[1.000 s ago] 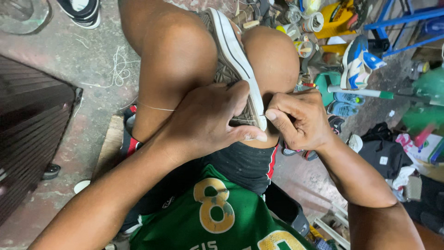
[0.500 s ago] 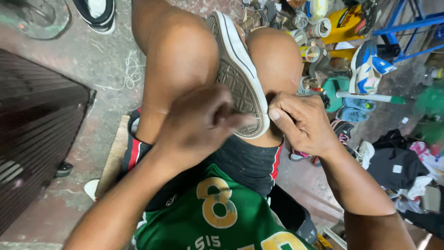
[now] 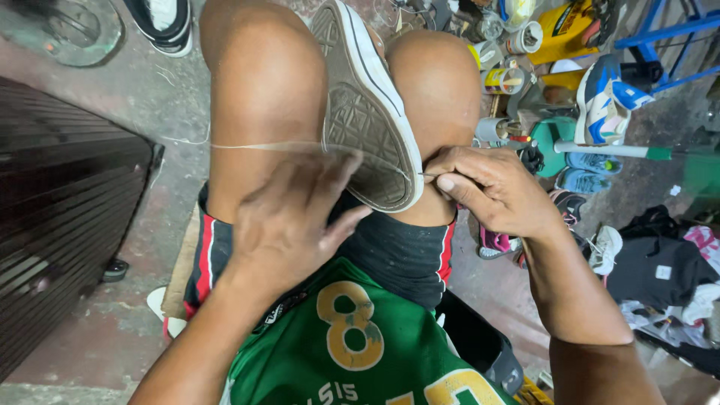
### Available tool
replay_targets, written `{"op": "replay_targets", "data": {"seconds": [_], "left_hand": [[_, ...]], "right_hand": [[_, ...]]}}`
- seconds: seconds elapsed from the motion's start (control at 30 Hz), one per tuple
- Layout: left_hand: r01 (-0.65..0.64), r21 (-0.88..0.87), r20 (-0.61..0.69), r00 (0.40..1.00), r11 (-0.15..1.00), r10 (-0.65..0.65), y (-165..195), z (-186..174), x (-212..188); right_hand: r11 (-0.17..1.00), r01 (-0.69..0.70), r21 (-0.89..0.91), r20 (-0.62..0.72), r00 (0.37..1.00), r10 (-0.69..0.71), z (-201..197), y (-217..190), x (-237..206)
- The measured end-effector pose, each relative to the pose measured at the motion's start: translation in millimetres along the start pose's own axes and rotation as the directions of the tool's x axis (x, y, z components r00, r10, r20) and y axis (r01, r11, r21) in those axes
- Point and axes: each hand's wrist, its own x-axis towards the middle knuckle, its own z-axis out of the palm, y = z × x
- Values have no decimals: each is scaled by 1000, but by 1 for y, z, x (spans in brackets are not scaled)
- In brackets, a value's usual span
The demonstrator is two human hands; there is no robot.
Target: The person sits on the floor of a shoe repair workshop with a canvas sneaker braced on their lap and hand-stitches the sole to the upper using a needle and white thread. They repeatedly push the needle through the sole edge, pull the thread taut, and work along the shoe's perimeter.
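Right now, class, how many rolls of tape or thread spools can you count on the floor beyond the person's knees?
3 clearly: a white roll at the top, a yellow one below it, a grey one beside the right knee. More may hide in the clutter.

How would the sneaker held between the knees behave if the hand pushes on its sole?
The sneaker is wedged sole-up between both knees, so it would probably stay put. Its patterned rubber sole looks grippy, unlikely to slip under the left hand. The thin thread looks taut and would likely go limp if released.
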Motion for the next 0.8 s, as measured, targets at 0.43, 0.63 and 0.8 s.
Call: {"op": "replay_targets", "data": {"seconds": [0.43, 0.63, 0.8], "left_hand": [[572, 180, -122, 820, 800, -559, -18, -48, 3], [210, 2, -133, 969, 978, -208, 15, -36, 8], [253, -223, 49, 967, 942, -248, 26, -11, 8]], "right_hand": [[997, -68, -35, -125, 990, 63, 6, 6, -9], [999, -6, -44, -158, 987, -1, 9, 0, -15], [999, 11, -48, -169, 985, -19, 5, 0, -14]]}}
